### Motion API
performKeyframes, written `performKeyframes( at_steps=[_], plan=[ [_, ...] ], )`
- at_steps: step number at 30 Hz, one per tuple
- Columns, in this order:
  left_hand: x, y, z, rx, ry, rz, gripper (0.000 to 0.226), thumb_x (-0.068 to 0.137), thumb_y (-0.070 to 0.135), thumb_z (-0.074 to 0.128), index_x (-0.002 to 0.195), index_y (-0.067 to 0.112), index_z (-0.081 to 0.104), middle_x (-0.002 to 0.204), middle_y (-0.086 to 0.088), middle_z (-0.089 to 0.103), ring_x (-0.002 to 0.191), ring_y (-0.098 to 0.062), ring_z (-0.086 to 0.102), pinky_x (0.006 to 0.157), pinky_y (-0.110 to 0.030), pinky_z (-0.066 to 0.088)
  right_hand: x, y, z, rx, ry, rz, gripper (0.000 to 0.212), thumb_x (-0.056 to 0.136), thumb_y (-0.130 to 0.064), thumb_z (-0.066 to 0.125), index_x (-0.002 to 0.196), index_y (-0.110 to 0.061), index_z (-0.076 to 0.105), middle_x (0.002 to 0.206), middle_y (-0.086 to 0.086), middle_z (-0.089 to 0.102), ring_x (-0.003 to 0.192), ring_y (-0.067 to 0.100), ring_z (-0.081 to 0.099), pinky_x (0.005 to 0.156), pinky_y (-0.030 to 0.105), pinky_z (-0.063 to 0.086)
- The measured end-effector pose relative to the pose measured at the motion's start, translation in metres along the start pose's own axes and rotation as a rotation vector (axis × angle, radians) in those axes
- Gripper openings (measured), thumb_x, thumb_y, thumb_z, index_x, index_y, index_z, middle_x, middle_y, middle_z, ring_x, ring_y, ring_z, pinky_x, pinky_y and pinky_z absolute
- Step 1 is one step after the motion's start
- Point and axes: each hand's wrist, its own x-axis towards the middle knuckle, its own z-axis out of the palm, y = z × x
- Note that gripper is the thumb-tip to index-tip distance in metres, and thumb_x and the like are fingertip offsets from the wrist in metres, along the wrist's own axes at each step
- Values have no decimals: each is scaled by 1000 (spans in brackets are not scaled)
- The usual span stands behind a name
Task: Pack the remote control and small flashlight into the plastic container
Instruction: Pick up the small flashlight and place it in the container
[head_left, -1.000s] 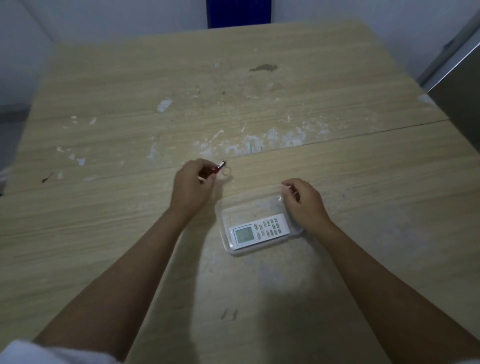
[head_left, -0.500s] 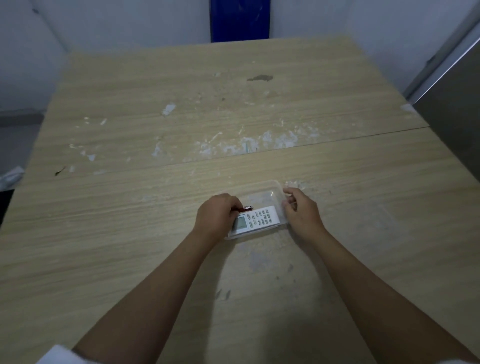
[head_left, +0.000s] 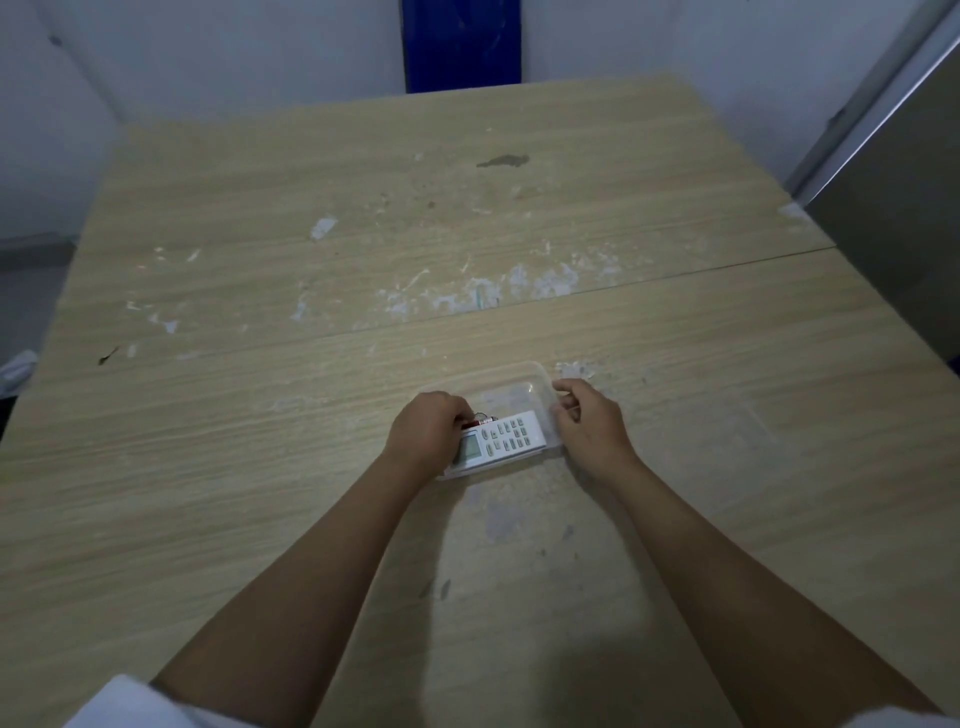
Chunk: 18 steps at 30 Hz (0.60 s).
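A clear plastic container (head_left: 524, 375) sits on the wooden table (head_left: 311, 467) in front of me. The white remote control (head_left: 506, 438) lies inside it, screen end to the left. My left hand (head_left: 427, 435) covers the container's left end and pinches the small red flashlight (head_left: 480, 421), which rests just behind the remote inside the container; only its tip and key ring show. My right hand (head_left: 587, 425) grips the container's right end wall.
The table top is worn, with white scrape marks (head_left: 498, 293) along a seam behind the container. A grey metal cabinet (head_left: 904, 228) stands at the right edge and a blue panel (head_left: 460, 44) against the far wall.
My left hand carried the red flashlight from the table behind the container down into the container next to the remote. My right hand stayed on the container's right end.
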Motion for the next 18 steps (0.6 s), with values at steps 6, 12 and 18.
performKeyframes(
  at_steps=[6, 12, 18],
  plan=[
    [-23, -5, 8, -110, 302, 77, 24, 83, 5, 54, 104, 6, 66, 110, -15, 63, 105, -30, 55, 90, -36, 42, -7, 5, -12, -14, 25, 10, 28, 88, -8, 51, 113, -11, 63, 98, 8, 63, 83, 15, 56, 74, 22, 41],
    [-52, -16, 21, -214, 484, -96, 41, 79, 15, 55, 118, 3, 59, 127, -22, 50, 122, -35, 44, 107, -40, 32, -5, 32, -60, -249, 241, 13, 23, 78, -6, 56, 98, -7, 67, 101, 16, 64, 97, 32, 57, 87, 35, 47],
    [-63, -16, 33, -396, 525, -259, 43, 88, 4, 52, 130, 1, 47, 128, -23, 46, 113, -35, 52, 101, -49, 45, -6, 75, -107, -496, 370, 240, 40, 75, -28, 65, 112, -16, 59, 131, 15, 47, 126, 35, 34, 103, 46, 34]
  ],
)
